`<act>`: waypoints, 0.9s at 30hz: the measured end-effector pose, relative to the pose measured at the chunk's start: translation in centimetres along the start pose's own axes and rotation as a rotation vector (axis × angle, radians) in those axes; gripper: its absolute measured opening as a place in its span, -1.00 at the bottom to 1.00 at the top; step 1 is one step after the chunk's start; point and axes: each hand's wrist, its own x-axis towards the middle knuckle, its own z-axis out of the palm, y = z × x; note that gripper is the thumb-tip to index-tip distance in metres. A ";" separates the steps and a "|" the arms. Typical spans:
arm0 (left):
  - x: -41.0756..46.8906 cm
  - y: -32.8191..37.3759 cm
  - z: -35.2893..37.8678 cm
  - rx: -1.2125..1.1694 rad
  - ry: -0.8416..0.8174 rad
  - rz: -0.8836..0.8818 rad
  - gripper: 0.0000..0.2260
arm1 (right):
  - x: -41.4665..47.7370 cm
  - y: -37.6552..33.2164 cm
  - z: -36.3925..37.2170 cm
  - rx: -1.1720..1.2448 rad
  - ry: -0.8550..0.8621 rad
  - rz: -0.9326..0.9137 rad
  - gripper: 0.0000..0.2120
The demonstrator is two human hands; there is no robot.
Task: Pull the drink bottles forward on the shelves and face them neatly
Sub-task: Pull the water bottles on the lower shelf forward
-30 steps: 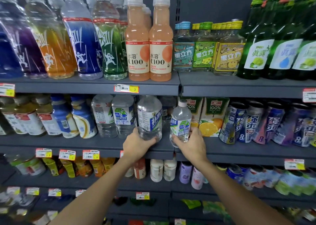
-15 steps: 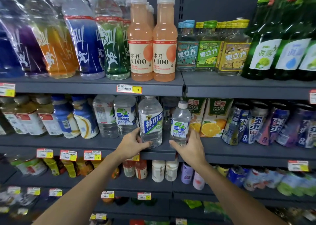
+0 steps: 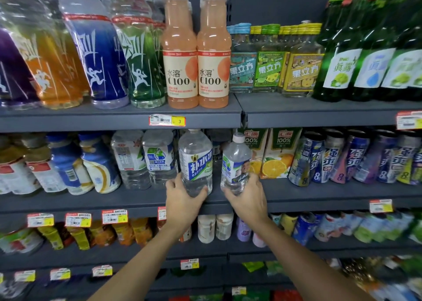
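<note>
On the middle shelf (image 3: 319, 193) my left hand (image 3: 182, 200) grips the base of a large clear bottle with a blue and white label (image 3: 196, 161), upright near the shelf's front edge. My right hand (image 3: 247, 198) is wrapped around the base of a smaller clear bottle with a white cap (image 3: 235, 161), tilted slightly left. The two bottles stand a small gap apart. More clear water bottles (image 3: 157, 156) stand further back to the left.
Orange juice cartons (image 3: 278, 154) and slim cans (image 3: 342, 156) fill the middle shelf to the right, blue and white bottles (image 3: 68, 163) to the left. Two peach C100 bottles (image 3: 196, 49) stand above. Lower shelves hold small bottles and cans (image 3: 214, 226).
Both hands have closed tighter round the bottle bases. The large bottle's label has turned to face front. The small bottle has tilted and come slightly forward.
</note>
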 end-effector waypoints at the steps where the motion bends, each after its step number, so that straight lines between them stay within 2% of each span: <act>1: -0.2 0.2 0.3 -0.004 0.027 -0.006 -0.27 | 0.1 -0.2 0.0 -0.035 0.000 0.012 -0.28; 4: -0.7 0.9 0.9 0.022 0.112 -0.007 -0.25 | 0.3 -0.4 -0.1 -0.094 -0.030 -0.013 -0.22; 10: -1.5 2.7 2.1 -0.022 0.192 -0.183 -0.25 | 0.6 0.7 -0.8 -0.146 -0.180 -0.158 -0.47; 12: -1.7 2.9 2.3 -0.046 0.200 -0.199 -0.24 | 0.9 0.8 -0.9 -0.143 -0.197 -0.180 -0.45; 16: -2.2 1.9 1.6 0.015 0.164 -0.071 -0.16 | 1.1 0.9 -0.9 -0.100 -0.213 -0.177 -0.35; 20: -2.1 0.7 1.0 0.104 0.090 -0.008 -0.24 | 1.2 0.9 -0.9 -0.062 -0.227 -0.156 -0.30; 24: -2.5 1.7 1.9 0.223 0.207 0.015 -0.28 | 1.2 0.7 -1.0 -0.046 -0.247 -0.150 -0.25; 27: -2.9 3.4 3.2 0.312 0.307 -0.112 -0.25 | 1.2 0.6 -0.9 -0.051 -0.255 -0.147 -0.26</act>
